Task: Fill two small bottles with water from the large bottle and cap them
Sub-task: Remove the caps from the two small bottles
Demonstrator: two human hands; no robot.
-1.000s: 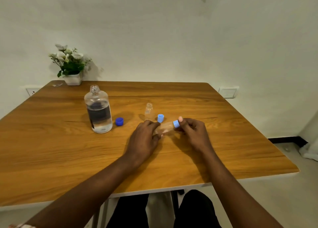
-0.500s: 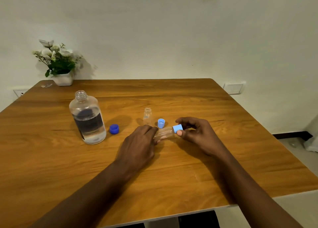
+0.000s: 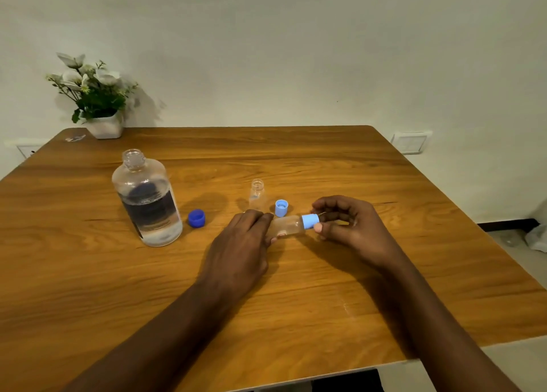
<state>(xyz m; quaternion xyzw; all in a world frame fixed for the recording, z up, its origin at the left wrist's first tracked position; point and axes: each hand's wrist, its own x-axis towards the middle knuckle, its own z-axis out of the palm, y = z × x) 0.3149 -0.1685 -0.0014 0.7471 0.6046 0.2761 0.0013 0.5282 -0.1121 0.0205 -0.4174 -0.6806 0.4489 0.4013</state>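
Clear small bottle (image 3: 285, 226), light-blue cap (image 3: 310, 221), turned sideways.

We get one wide-angle view from head height, looking forward and down across the nearby wooden table (image 3: 310, 303) toward the wall (image 3: 296, 51).

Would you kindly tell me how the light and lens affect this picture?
Head view: soft, even light, no harsh glare; the plant throws a blurred shadow rightward on the wall; the wide lens bows the table; the upright small bottle looks faint.
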